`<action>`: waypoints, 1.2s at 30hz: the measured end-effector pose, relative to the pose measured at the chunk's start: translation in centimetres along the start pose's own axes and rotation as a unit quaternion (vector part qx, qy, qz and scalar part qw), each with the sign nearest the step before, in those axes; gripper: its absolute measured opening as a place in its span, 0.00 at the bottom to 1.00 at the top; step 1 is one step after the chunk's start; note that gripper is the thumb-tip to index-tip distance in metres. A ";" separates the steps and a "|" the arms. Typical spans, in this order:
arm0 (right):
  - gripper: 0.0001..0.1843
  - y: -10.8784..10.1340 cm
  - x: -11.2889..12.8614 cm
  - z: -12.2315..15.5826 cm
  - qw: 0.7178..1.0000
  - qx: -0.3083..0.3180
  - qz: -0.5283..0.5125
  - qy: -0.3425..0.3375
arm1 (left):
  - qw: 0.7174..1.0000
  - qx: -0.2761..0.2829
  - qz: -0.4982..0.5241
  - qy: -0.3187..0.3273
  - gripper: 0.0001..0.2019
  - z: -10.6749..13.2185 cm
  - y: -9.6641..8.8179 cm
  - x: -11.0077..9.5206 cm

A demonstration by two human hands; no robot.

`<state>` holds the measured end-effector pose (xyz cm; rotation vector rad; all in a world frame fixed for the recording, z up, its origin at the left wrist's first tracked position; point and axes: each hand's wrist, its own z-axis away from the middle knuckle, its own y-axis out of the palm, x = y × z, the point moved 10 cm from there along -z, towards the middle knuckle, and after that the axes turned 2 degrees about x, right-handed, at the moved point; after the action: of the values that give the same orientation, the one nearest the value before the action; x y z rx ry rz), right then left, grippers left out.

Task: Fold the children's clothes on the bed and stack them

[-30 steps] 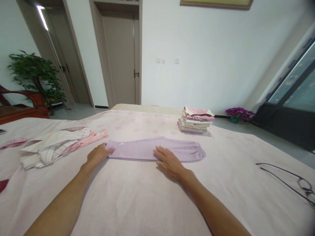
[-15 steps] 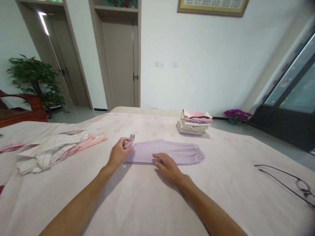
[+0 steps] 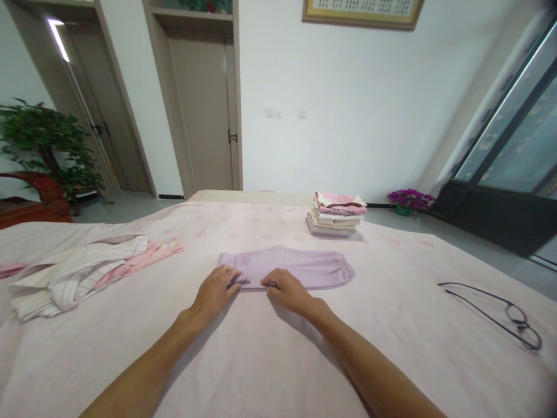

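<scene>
A lilac ribbed garment (image 3: 296, 266) lies folded flat on the pink bed cover (image 3: 270, 348), its gathered cuffs pointing right. My left hand (image 3: 215, 293) rests on its near left corner, fingers curled over the folded edge. Close beside it, my right hand (image 3: 288, 290) pinches the near edge at the middle. Both hands sit side by side at the front of the cloth.
A loose pile of striped white and pink clothes (image 3: 82, 270) lies at the left. A stack of folded clothes (image 3: 335, 213) stands at the far side of the bed. Dark-framed glasses (image 3: 500, 313) lie at the right. Doors, a potted plant and a wooden chair stand behind.
My left hand lifted the garment's left end and folded it over to the right, shortening the cloth. It now lies down beside my right hand, which slid slightly back to the near edge.
</scene>
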<state>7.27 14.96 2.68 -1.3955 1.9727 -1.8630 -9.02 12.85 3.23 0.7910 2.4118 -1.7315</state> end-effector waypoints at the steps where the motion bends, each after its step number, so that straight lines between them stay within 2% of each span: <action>1: 0.14 0.0 0.0 -0.6 1.000 0.017 0.009 0.019 | 1.000 -0.010 -0.003 0.000 0.10 0.0 0.0 0.0; 5: 0.12 0.3 -0.4 -2.9 0.992 0.032 0.041 0.118 | 0.999 -0.035 0.009 -0.016 0.09 -0.3 0.0 0.5; 8: 0.13 1.0 -0.8 -3.6 0.984 0.009 0.053 0.172 | 0.996 -0.054 0.040 -0.064 0.10 -0.3 -0.2 1.8; 10: 0.14 1.4 -1.0 -3.6 0.979 -0.019 0.062 0.192 | 0.990 -0.087 0.068 -0.093 0.09 -0.1 -0.8 2.6; 12: 0.14 1.6 -1.1 -3.5 0.977 -0.045 0.071 0.196 | 0.984 -0.122 0.088 -0.099 0.09 0.2 -1.3 2.6; 14: 0.14 1.8 -1.2 -3.4 0.977 -0.059 0.076 0.191 | 0.985 -0.130 0.083 -0.076 0.08 0.2 -1.4 1.8; 19: 0.14 2.0 -1.6 -3.3 0.978 -0.069 0.074 0.182 | 0.997 -0.070 0.006 0.007 0.04 0.0 0.2 -0.8; 23: 0.13 2.1 -1.7 -3.4 0.977 -0.070 0.074 0.185 | 0.998 -0.053 0.008 0.028 0.03 -0.1 0.7 -0.9; 30: 0.14 2.0 -1.2 -3.3 0.979 -0.056 0.073 0.179 | 0.998 -0.049 0.007 0.025 0.02 -0.5 0.7 -1.1; 36: 0.17 1.4 -1.0 -3.3 0.976 -0.053 0.082 0.193 | 0.994 -0.105 0.042 -0.002 0.05 -0.4 -0.3 -0.5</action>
<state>5.02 17.81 1.84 -0.9048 2.3084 -2.1032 -8.64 13.00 3.79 0.8457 2.4658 -1.4201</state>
